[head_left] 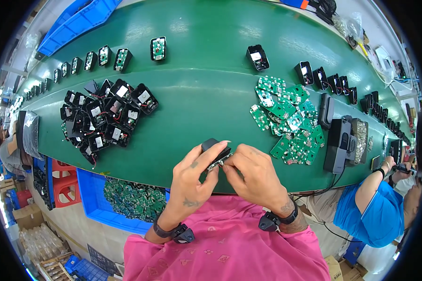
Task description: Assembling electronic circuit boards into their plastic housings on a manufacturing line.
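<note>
Over the near edge of the desk (197, 110), the left hand (192, 180) grips a black casing (210, 144); the right hand (258, 178) pinches at the small board (216, 163) against it. Heaped casings (103, 114) lie left; loose green boards (295, 124) and a black device (336, 146) crowd the right.

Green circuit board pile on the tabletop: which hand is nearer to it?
Right. The right hand is left of the green circuit board pile, toward the person's body; the left hand, holding a black case, is farther left.
</note>
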### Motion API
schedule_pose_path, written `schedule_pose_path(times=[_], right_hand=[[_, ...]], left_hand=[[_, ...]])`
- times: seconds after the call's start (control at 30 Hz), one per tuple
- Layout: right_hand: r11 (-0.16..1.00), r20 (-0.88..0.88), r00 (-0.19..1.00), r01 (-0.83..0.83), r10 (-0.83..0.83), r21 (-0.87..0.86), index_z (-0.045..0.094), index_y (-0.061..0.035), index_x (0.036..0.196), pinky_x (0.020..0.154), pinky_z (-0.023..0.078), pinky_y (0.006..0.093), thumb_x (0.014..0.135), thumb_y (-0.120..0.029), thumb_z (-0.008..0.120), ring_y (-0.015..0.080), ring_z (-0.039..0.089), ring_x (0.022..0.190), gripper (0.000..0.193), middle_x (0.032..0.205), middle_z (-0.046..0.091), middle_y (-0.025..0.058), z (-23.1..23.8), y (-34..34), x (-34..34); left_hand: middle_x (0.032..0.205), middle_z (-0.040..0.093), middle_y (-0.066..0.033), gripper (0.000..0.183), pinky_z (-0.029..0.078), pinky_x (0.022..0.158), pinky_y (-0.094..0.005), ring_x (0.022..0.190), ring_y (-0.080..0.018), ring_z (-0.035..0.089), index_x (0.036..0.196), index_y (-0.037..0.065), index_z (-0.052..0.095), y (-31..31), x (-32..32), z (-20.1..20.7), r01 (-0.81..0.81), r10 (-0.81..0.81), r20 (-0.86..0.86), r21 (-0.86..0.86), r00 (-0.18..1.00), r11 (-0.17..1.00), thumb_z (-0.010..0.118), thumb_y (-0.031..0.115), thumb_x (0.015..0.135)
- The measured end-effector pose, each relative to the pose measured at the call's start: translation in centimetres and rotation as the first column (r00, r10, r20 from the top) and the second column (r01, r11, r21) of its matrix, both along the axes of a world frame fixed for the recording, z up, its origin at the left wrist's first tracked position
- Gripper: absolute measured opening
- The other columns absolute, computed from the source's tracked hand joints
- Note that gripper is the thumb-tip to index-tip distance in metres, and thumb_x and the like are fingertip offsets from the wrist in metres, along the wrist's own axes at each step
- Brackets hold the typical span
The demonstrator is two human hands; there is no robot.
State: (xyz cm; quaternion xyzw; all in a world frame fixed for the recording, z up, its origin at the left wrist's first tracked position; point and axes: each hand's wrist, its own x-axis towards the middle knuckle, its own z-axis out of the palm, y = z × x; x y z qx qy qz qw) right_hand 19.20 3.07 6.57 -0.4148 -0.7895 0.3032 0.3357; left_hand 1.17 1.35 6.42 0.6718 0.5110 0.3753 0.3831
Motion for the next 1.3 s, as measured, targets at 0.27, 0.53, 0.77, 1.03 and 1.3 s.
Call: schedule_pose_path(times=[0.27,0.53,0.77,1.03,1.3], right_hand=[[0.993,0.043,0.993,0.111,-0.113,0.036,0.061,0.0007,0.086,0.060,0.047,0.0394,0.084,-0.001,0.069,0.0292,0.058,0.068,0.008,0.079,0.056,0.0118,-1.2,-0.5,-0.9],[0.892,-0.194,0.881,0.387,-0.433,-0.232,0.066,0.0031,0.091,0.054,0.047,0.0252,0.090,-0.008,0.070,0.0105,0.060,0.063,0.012,0.077,0.064,0.0065,-1.5,-0.1,-0.9],[0.886,-0.372,0.837,0.252,-0.402,-0.390,0.066,0.0036,0.089,0.053,0.045,0.0230,0.093,-0.010,0.068,0.0063,0.057,0.061,0.014,0.072,0.064,0.0028,-1.8,-1.2,-1.3],[0.831,-0.405,0.826,0.127,-0.391,-0.542,0.062,0.0021,0.076,0.048,0.036,0.0268,0.093,-0.012,0.069,0.0067,0.046,0.054,0.023,0.061,0.056,0.0012,-1.4,-0.6,0.4],[0.854,-0.258,0.939,0.066,-0.229,-0.516,0.062,-0.0002,0.079,0.047,0.037,0.0247,0.095,-0.016,0.068,0.0055,0.051,0.052,0.023,0.059,0.058,0.0014,-0.2,-0.9,0.6]], left_hand=[[0.114,0.063,-0.0124,0.048,0.058,0.079,-0.0260,0.096,-0.0178,0.067,0.131,0.002,0.059,-0.2,0.6,-1.1,-0.073,0.074,0.038,-0.008,0.997,0.997,0.060,-0.010,0.085],[0.127,0.056,-0.0133,0.051,0.062,0.080,-0.0298,0.103,-0.0175,0.066,0.140,0.002,0.044,1.0,0.0,-0.4,0.110,0.178,0.587,-0.421,0.790,0.900,0.060,-0.007,0.092],[0.128,0.058,-0.0138,0.058,0.060,0.082,-0.0277,0.103,-0.0185,0.067,0.139,0.002,0.050,0.6,0.4,-2.3,0.102,0.139,0.577,-0.365,0.804,0.925,0.060,-0.015,0.085],[0.127,0.059,-0.0114,0.055,0.060,0.082,-0.0284,0.105,-0.0170,0.066,0.136,0.001,0.053,0.7,0.6,-2.2,0.092,0.055,0.474,-0.281,0.879,0.955,0.065,-0.013,0.085],[0.122,0.065,-0.0121,0.044,0.057,0.074,-0.0236,0.096,-0.0135,0.067,0.127,0.001,0.063,0.9,1.7,-2.7,-0.070,0.077,0.328,-0.034,0.941,0.997,0.061,-0.015,0.085]])
